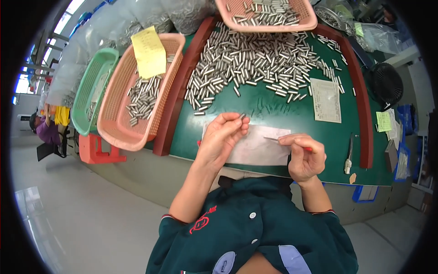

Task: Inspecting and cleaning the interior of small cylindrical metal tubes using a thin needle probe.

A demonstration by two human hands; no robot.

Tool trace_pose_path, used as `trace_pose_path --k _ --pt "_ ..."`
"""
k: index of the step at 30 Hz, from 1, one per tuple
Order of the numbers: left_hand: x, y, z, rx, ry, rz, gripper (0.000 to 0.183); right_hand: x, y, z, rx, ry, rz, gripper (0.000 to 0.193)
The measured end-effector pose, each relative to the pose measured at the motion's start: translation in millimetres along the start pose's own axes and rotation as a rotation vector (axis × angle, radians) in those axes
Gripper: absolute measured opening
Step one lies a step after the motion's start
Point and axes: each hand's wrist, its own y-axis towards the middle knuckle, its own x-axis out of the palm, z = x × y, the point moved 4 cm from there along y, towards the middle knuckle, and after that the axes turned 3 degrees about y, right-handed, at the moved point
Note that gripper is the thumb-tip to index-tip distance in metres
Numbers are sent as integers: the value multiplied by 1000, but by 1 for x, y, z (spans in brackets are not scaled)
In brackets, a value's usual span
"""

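My left hand (223, 139) pinches a small metal cylinder (242, 116) between thumb and fingers, above a pale cloth (260, 153) on the green tabletop. To its right, my right hand (305, 155) is closed round a thin tool with a red handle (308, 149). The tool's slim metal shaft (271, 138) points left toward the cylinder, apart from it. Beyond both hands spreads a large heap of similar metal cylinders (255, 59). I cannot make out the tool's exact kind.
A pink basket (155, 132) with cylinders and a yellow paper stands left, beside a green basket (84, 121). Another pink basket (273, 28) sits at the far edge. Wooden rails (360, 105) border the tabletop. A printed sheet (326, 100) and a knife-like tool (349, 157) lie right.
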Motion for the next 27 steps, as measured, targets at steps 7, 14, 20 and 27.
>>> trace_pose_path --k 7,14,20,27 --pt "-19 -6 -13 -13 -43 -5 6 1 -4 -3 -11 -45 -66 15" --pt "9 -8 10 44 -39 -57 17 -1 -4 -11 -44 -49 -37 13" --pt "10 4 20 63 -57 -106 25 -18 6 -23 -171 -20 52 11" --pt "10 6 25 109 -1 -93 22 -58 59 -48 -60 -334 -34 17"
